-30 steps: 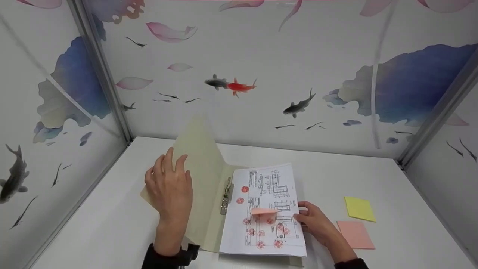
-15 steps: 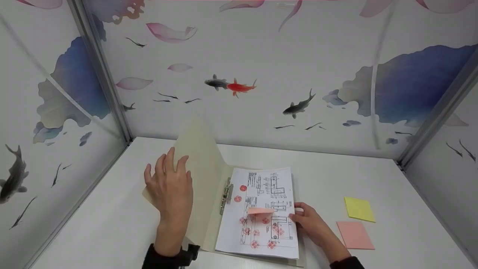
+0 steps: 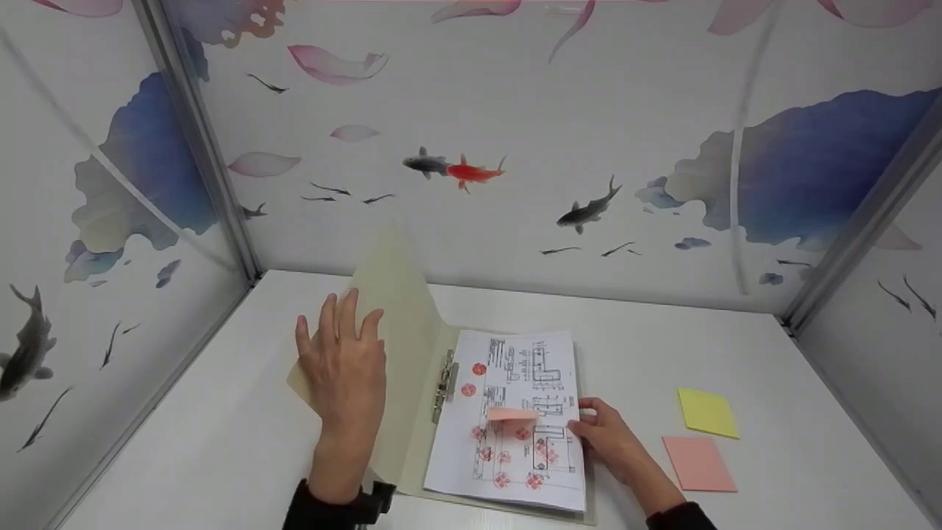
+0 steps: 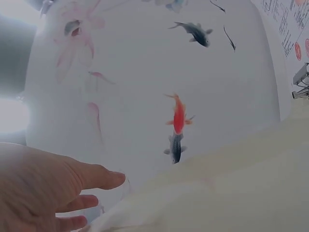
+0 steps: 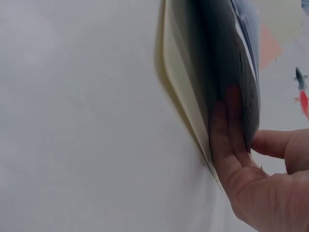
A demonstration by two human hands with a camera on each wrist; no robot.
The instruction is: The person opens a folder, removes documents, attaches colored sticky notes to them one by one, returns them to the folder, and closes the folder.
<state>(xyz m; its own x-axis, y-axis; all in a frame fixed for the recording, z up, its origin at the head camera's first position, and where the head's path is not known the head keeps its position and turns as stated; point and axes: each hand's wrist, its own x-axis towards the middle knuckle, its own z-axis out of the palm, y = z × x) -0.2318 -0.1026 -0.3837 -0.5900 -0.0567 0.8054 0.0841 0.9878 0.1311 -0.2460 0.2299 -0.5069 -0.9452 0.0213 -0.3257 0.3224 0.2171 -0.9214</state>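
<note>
A pale yellow file folder lies spread on the table, its left cover raised at a slant. My left hand holds that cover up, with its fingers spread and extended; in the left wrist view its thumb stands apart from the cover edge. On the folder's right side rests a stack of printed drawings with red stamps and a raised pink sticky note. My right hand pinches the stack's right edge, thumb on top; the right wrist view shows fingers beneath the sheets, above the back cover.
A metal clip sits along the folder's spine, left of the sheets. To the right lie a yellow sticky pad and a pink sticky pad. Printed wall panels enclose the white table.
The paper stack and my right hand have shifted slightly left, deeper over the folder. My left hand has moved a little right with the raised cover.
</note>
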